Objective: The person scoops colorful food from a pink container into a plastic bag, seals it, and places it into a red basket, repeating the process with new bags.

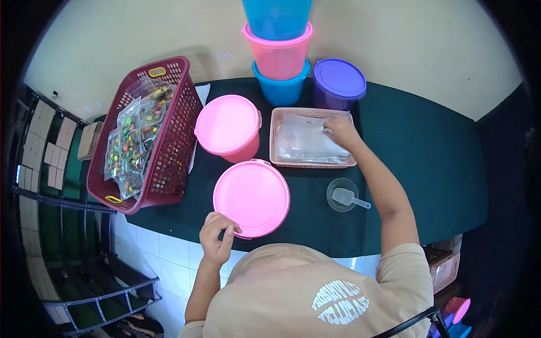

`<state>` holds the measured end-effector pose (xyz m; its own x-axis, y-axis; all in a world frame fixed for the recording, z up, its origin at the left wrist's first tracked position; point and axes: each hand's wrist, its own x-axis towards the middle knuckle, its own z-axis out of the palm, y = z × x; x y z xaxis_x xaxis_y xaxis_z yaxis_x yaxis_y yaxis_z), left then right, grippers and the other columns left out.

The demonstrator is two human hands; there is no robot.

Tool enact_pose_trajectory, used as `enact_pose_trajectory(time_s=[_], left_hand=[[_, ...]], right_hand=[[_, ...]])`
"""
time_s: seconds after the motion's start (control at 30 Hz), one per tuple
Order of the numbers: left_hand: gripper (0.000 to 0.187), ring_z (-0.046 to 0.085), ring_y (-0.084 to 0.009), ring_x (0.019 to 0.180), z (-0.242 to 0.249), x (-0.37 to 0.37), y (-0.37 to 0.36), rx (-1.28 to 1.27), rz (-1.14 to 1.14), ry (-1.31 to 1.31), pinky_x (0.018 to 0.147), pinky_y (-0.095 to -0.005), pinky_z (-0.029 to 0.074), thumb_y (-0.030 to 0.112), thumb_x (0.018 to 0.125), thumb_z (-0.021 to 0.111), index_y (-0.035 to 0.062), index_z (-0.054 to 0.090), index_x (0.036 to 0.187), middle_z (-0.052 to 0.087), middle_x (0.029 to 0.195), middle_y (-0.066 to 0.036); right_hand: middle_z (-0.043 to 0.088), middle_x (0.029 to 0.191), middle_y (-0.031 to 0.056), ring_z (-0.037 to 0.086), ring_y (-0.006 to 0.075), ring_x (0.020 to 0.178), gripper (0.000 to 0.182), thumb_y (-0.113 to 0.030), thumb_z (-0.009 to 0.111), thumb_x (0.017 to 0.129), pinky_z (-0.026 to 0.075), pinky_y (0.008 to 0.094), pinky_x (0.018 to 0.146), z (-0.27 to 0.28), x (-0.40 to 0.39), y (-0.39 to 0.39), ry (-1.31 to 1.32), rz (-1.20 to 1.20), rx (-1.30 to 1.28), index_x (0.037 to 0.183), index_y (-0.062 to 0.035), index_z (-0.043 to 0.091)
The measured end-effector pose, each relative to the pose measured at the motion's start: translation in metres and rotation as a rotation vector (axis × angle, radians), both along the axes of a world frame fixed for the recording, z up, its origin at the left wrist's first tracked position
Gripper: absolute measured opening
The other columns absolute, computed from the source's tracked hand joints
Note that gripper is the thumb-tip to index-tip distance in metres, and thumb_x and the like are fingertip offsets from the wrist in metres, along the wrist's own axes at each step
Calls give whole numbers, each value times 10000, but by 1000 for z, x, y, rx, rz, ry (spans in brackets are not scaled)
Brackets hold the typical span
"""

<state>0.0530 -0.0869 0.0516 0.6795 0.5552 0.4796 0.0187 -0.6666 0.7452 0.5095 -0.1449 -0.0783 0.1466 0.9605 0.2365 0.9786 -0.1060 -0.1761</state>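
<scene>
My right hand (342, 130) reaches over a pale pink basket tray (274, 137), its fingers pinched at the top clear plastic bag (307, 139) of a stack. My left hand (217, 235) is by the near left rim of a round pink lid (251, 198), fingers curled in; whether anything is between them is hidden. That lid sits on a tub whose body is mostly out of sight. Behind it stands a pink lidded tub (228, 127). Nearest my right forearm is a clear cup (338, 186) with a translucent scoop (350, 198) in it.
A tall maroon basket (169, 141) at left holds clear bags of colourful candy-like pieces (135, 135). Blue and pink tubs (280, 56) are stacked against the wall, beside a purple lidded tub (339, 81). Dark green cloth (422, 169) covers the table; metal shelving (62, 203) stands left.
</scene>
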Motion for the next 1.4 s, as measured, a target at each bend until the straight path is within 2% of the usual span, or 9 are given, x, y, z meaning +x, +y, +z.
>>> enact_pose_trajectory(time_s=[0.2, 0.3, 0.5, 0.63, 0.8, 1.03, 1.23, 1.3, 1.4], left_hand=[[110, 582, -184, 630, 1, -1, -2, -17, 8, 1, 701, -325, 409, 83, 852, 555, 48, 604, 759, 638, 674, -38], [108, 583, -185, 630, 0, -2, -3, -12, 5, 2, 704, -325, 408, 78, 850, 555, 48, 605, 758, 638, 674, -36], [92, 586, -191, 637, -1, -4, -7, -7, 7, 20, 712, -331, 407, 67, 837, 559, 49, 607, 761, 639, 674, -37], [81, 590, -197, 646, -2, -7, -7, -12, 24, 47, 719, -333, 407, 63, 827, 559, 52, 609, 764, 641, 672, -37], [82, 593, -197, 649, -1, -9, -7, -10, 36, 58, 722, -334, 407, 61, 826, 557, 52, 609, 764, 642, 668, -36], [86, 590, -202, 646, 0, -5, -9, -6, 13, 74, 718, -333, 404, 64, 826, 562, 54, 609, 755, 637, 670, -37], [89, 591, -204, 650, 2, -5, -9, 9, 14, 77, 718, -334, 405, 72, 830, 566, 53, 607, 753, 638, 675, -37], [87, 592, -205, 653, 0, -7, -9, 8, 22, 84, 720, -334, 406, 72, 829, 569, 53, 608, 754, 639, 678, -37], [85, 593, -205, 659, 0, -8, -10, 0, 29, 94, 723, -335, 408, 72, 827, 573, 53, 610, 753, 641, 683, -37]], right_hand=[[522, 1174, 37, 480, 265, 1121, 452, -241, 764, 697, 423, 512, 862, -29, -54, -19, -135, 113, -159, 1091, -184, 550], [514, 1187, 27, 474, 247, 1133, 477, -264, 777, 682, 399, 511, 904, -37, -54, -17, -157, 4, -161, 1097, -188, 555], [514, 1191, 30, 471, 235, 1134, 522, -275, 786, 662, 379, 520, 929, -34, -48, -16, -198, 62, -208, 1121, -198, 550], [517, 1190, 29, 478, 229, 1120, 452, -212, 720, 719, 380, 525, 927, -44, -40, -13, -271, 109, -145, 1136, -217, 546], [514, 1199, 28, 493, 225, 1092, 277, -129, 545, 809, 381, 539, 932, -48, -30, -13, -384, 215, -27, 1055, -245, 595], [506, 1237, 27, 487, 233, 1109, 244, -152, 565, 796, 368, 541, 951, -38, -23, -3, -454, 76, 107, 1020, -224, 628], [445, 1351, 50, 422, 291, 1216, 330, -379, 647, 793, 320, 560, 983, -21, -24, -4, -381, -60, 19, 1046, -170, 680], [414, 1396, 58, 380, 309, 1262, 531, -526, 702, 697, 276, 600, 1013, -13, -32, -10, -296, -146, -148, 1082, -161, 689], [417, 1393, 65, 365, 320, 1278, 623, -551, 734, 645, 258, 628, 1019, -19, -38, -11, -259, -159, -155, 1128, -162, 668]])
